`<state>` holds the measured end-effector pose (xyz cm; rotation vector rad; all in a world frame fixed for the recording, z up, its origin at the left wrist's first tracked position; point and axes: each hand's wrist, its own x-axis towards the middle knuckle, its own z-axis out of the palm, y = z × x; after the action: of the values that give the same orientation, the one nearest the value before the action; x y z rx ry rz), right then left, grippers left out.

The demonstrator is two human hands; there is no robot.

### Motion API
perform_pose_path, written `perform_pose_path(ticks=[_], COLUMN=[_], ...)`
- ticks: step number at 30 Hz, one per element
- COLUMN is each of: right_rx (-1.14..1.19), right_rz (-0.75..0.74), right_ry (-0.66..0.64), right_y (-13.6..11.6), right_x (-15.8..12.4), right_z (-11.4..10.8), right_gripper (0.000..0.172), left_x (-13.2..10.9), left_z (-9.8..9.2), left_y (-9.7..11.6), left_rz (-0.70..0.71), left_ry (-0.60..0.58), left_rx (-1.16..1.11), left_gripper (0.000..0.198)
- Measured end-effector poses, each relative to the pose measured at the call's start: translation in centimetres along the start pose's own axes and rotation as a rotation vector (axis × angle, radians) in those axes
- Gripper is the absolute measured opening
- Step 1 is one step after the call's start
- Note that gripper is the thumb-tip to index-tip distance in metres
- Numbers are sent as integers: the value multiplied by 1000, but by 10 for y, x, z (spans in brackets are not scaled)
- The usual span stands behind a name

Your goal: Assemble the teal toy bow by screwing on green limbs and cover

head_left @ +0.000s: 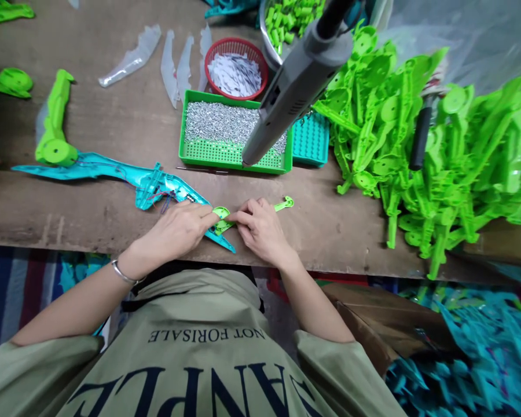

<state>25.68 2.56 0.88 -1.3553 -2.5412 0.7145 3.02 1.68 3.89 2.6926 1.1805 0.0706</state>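
Observation:
A long blue plastic toy bow half (113, 167) lies across the table with wires and a small circuit board in its middle. My left hand (180, 227) is closed over its right part, fingers at the joint. There a green plastic limb piece (221, 219) overlaps the blue end. My right hand (260, 227) pinches that green piece, whose hooked tip (285, 202) sticks out to the right. Another green limb piece (56, 127) with a round hub sits at the bow's left part. The fingertips hide part of the joint.
A grey electric screwdriver (293, 81) hangs above a green tray (237, 165) of screws. Behind stand a red basket (212, 63) and a metal bowl (267, 43) of green parts. Green limb pieces (417, 145) pile up at right. Clear plastic pieces (132, 55) lie farther back.

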Motion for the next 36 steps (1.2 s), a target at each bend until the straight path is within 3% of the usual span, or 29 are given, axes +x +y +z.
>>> perform_pose_path(ticks=[5, 14, 22, 30, 36], right_rx=[2, -4, -3, -7, -5], right_rz=[-25, -22, 10, 25, 23], right_ry=[-7, -2, -21, -31, -42], right_y=[2, 0, -1, -3, -3], right_x=[0, 0, 2, 2, 3], right_z=[0, -2, -3, -3, -4], right_gripper=[36, 36, 36, 36, 35], left_x=[-3, 12, 7, 10, 13], left_z=[-1, 4, 8, 18, 11], left_y=[-13, -22, -29, -29, -22], left_rz=[-181, -297, -206, -200, -242], left_ry=[116, 117, 191, 227, 78], left_rx=[22, -107, -226, -142, -97], left_gripper=[22, 13, 16, 23, 20])
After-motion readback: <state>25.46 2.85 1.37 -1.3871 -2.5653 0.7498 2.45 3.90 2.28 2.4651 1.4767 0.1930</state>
